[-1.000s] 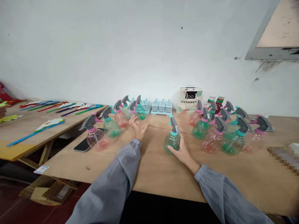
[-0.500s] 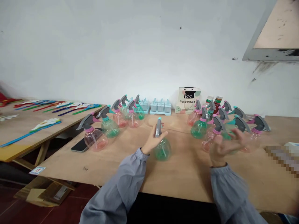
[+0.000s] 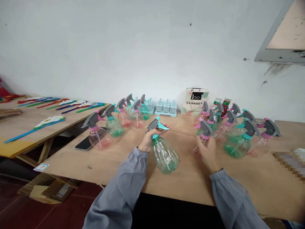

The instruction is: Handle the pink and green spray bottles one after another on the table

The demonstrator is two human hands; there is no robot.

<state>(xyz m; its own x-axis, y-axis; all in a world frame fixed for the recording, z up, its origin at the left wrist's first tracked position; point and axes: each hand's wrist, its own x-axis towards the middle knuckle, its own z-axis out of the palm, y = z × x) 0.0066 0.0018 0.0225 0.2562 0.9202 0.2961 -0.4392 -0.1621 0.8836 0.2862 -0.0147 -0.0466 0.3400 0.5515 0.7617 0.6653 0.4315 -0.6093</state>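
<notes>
My left hand is closed round the neck of a green spray bottle with a grey and teal trigger head, holding it tilted above the wooden table. My right hand grips a pink spray bottle with a grey and pink head, lifted beside the cluster of bottles on the right. Both arms are in grey sleeves.
Several more pink and green spray bottles stand at the left. A black phone lies by them. Pale blue moulds and a small paper bag sit by the wall. A second table at the left bears coloured sticks.
My left hand took the green bottle from my right, raised it and tilted it. My right hand moved to the right-hand cluster and picked up a pink bottle.
</notes>
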